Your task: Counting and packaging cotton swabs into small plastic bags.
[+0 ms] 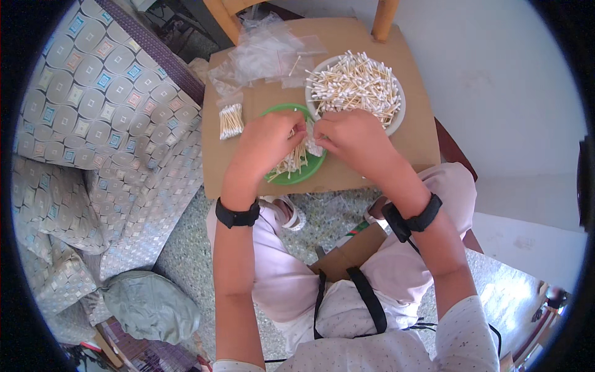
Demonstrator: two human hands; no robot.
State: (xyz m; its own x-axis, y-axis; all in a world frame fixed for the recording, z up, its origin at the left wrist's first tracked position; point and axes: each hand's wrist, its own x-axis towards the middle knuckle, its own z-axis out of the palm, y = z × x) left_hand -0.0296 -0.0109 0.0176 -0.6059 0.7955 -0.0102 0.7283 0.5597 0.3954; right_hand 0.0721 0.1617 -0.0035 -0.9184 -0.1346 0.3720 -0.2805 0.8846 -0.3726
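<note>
My left hand (268, 141) and my right hand (354, 135) are close together over a round green plate (318, 162). The fingers of both are pinched on a small clear plastic bag (314, 144) that shows whitish between them; my hands hide part of it and its contents are hard to make out. Loose cotton swabs (291, 162) lie on the plate beneath my left hand. Just beyond my right hand stands a white bowl (401, 106) heaped with cotton swabs (356, 84). To the left of my left hand lies a filled bag of cotton swabs (231, 121).
Cardboard (409, 142) covers the low work surface, with wooden posts (384, 20) at its far edge. A pile of clear plastic bags (266, 53) lies at the far left, a single swab (295, 66) on it. Patterned fabric (105, 93) hangs at left; a wall (489, 80) rises at right.
</note>
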